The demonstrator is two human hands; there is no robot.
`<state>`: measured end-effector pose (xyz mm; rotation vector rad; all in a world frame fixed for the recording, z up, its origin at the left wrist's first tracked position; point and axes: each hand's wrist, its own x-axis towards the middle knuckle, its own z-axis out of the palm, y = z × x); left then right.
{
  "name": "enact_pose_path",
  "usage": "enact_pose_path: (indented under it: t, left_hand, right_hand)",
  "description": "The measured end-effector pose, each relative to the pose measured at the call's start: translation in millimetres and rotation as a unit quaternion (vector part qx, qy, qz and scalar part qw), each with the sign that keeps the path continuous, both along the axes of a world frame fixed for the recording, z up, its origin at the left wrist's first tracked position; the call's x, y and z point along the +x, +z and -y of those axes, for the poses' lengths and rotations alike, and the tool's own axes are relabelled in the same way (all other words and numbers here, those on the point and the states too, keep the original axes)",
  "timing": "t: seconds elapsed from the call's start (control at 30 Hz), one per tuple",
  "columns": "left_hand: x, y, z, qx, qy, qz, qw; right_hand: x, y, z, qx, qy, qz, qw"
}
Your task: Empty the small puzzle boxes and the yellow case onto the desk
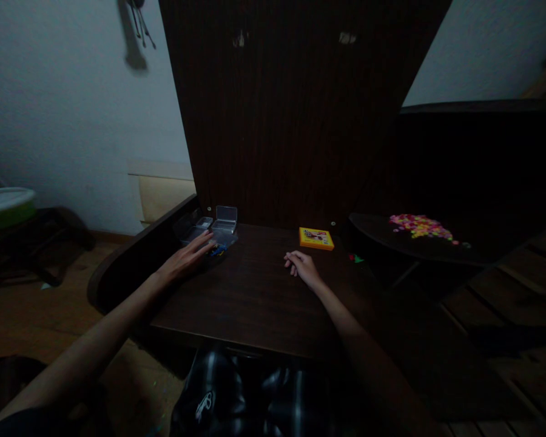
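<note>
My left hand (188, 258) reaches over the left side of the dark wooden table with its fingers stretched out, open. Just beyond and beside its fingertips lies a small heap of blue and yellow pieces (218, 249). Behind these stands a clear plastic box (225, 226) with its lid raised, and another clear container (204, 223) is to its left. My right hand (301, 267) rests near the table's middle right, fingers curled closed; whether anything small is between them is hidden. A flat yellow box (316, 238) with a printed top lies just beyond it.
A dark board rises behind the tabletop (241, 303), and a raised wooden edge (113, 270) borders its left side. On a side shelf (368, 226) at right lies a pile of pink and yellow pieces (421, 227). Small green and red pieces (356, 259) lie below that shelf.
</note>
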<state>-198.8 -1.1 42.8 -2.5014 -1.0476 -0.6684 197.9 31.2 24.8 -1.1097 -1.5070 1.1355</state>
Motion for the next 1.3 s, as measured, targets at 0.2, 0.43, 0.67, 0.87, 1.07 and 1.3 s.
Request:
enact_pose_path:
  t: [0.2, 0.43, 0.67, 0.87, 1.07, 1.3]
  left_hand:
    - [-5, 3.8, 1, -0.007, -0.026, -0.021, 0.999]
    - [-9, 1.7, -2, -0.026, -0.051, -0.022, 0.998]
    - [-5, 8.7, 5, -0.038, -0.041, -0.012, 0.998]
    - [0, 12.0, 7, -0.002, 0.007, 0.041, 0.999]
    - [3, 20.7, 8, -0.008, 0.024, 0.09, 0.996]
    - [30, 29.6, 7, -0.004, 0.041, 0.26, 0.965]
  right_hand:
    - [0, -0.2, 0, -0.003, -0.003, 0.0, 1.0]
    - [0, -0.4, 0, -0.001, -0.003, 0.001, 1.0]
    - [0, -2.2, -1, 0.002, -0.005, 0.001, 1.0]
    - [0, -2.9, -1, 0.002, -0.003, 0.003, 1.0]
    - [0, -3.8, -2, 0.004, 0.0, 0.001, 1.0]
    - [0, -3.9, -2, 0.002, 0.001, -0.004, 1.0]
